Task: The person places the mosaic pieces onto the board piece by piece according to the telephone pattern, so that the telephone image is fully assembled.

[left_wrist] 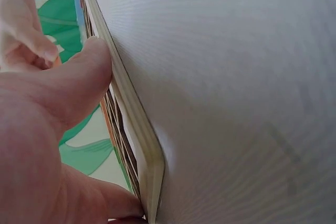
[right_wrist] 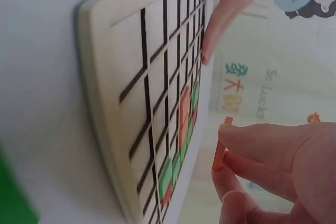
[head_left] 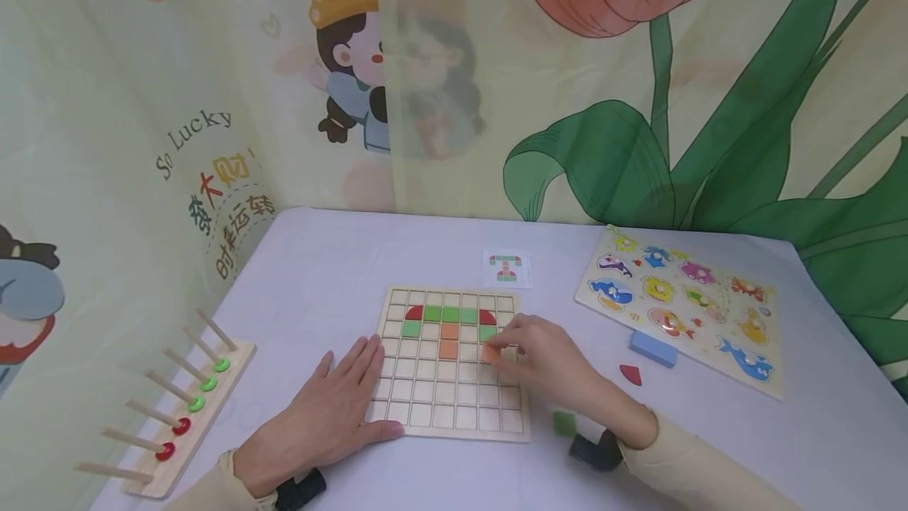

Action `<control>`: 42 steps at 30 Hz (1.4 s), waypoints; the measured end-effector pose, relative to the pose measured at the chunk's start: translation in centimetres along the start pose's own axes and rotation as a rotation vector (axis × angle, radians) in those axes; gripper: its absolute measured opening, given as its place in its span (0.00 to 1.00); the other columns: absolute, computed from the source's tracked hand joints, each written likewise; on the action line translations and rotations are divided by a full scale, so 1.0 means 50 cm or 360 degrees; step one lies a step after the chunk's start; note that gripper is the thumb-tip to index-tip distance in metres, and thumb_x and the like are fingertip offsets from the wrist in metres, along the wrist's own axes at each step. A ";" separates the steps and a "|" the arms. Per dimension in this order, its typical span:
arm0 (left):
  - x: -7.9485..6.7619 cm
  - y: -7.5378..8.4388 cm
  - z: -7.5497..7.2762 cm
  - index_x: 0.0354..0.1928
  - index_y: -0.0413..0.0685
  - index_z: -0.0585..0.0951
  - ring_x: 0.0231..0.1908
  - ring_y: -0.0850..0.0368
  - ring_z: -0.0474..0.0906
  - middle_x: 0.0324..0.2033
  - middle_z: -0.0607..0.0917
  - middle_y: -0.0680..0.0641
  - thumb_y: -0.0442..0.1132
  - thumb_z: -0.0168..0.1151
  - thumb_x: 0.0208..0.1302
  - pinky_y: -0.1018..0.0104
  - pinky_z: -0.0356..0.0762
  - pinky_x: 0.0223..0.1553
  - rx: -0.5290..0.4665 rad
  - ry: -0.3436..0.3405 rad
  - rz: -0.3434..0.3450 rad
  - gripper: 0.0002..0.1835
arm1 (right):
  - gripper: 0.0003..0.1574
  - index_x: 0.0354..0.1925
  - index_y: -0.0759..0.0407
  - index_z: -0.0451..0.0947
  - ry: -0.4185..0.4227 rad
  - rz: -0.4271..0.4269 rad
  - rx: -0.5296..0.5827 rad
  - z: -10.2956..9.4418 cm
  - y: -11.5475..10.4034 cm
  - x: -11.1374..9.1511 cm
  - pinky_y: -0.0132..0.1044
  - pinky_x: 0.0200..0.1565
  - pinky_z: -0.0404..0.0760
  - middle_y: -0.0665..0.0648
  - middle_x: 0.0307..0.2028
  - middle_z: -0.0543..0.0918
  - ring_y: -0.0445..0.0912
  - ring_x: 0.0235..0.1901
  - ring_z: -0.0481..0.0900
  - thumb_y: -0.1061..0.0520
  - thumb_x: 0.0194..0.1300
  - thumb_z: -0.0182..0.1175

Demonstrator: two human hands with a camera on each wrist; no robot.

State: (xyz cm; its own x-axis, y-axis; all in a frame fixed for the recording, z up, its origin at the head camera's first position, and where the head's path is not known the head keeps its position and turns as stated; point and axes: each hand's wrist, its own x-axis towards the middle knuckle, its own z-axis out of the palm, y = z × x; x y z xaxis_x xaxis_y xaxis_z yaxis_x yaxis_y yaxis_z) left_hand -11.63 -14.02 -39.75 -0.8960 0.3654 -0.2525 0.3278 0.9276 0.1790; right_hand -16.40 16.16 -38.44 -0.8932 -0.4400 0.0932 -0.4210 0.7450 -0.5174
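A wooden grid board lies on the table, its upper rows holding red quarter-round tiles, several green square tiles and two orange square tiles. My left hand rests at the board's left side, fingers extended along the edge and thumb at the near corner. Between thumb and fingertips, my right hand pinches another orange square tile, held above the board's right part below a green tile. In the right wrist view this tile is edge-on and raised off the grid.
Behind the board lies a pattern card. To the right are a red quarter-round tile, a green tile, a blue block and an animal puzzle board. A peg stand with rings is at left.
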 end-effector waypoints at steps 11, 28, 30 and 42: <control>0.002 0.000 0.000 0.79 0.34 0.56 0.81 0.39 0.48 0.81 0.53 0.36 0.74 0.57 0.64 0.30 0.53 0.74 0.0006 0.0031 0.0020 0.59 | 0.11 0.44 0.54 0.92 -0.0122 -0.0263 -0.0122 0.065 -0.034 0.054 0.28 0.36 0.74 0.47 0.33 0.89 0.36 0.32 0.75 0.54 0.64 0.72; -0.002 -0.003 0.000 0.78 0.33 0.57 0.81 0.39 0.50 0.80 0.55 0.36 0.74 0.58 0.63 0.31 0.54 0.74 0.0015 0.0050 0.0031 0.59 | 0.05 0.37 0.50 0.93 -0.0181 -0.0303 -0.0142 0.078 -0.054 0.070 0.28 0.33 0.71 0.43 0.25 0.82 0.38 0.29 0.71 0.56 0.60 0.75; -0.002 -0.003 0.000 0.78 0.33 0.57 0.81 0.39 0.50 0.80 0.55 0.36 0.74 0.58 0.63 0.31 0.54 0.74 0.0020 0.0052 0.0035 0.59 | 0.06 0.38 0.49 0.93 -0.0183 -0.0297 -0.0133 0.077 -0.054 0.070 0.28 0.33 0.71 0.43 0.26 0.82 0.37 0.29 0.71 0.55 0.60 0.76; -0.002 -0.005 0.000 0.79 0.33 0.56 0.81 0.39 0.50 0.81 0.54 0.36 0.75 0.57 0.63 0.30 0.54 0.73 0.0023 0.0038 0.0051 0.59 | 0.10 0.42 0.50 0.93 -0.0190 -0.0295 -0.0090 0.082 -0.046 0.070 0.27 0.30 0.70 0.43 0.26 0.82 0.36 0.28 0.70 0.54 0.59 0.76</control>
State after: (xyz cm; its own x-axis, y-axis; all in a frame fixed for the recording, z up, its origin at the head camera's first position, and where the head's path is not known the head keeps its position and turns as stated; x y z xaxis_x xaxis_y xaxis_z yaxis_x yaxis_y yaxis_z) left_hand -11.61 -14.30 -39.79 -0.8917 0.3931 -0.2243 0.3605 0.9166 0.1730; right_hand -17.92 10.85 -40.41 -0.7759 -0.6259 0.0790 -0.5875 0.6714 -0.4517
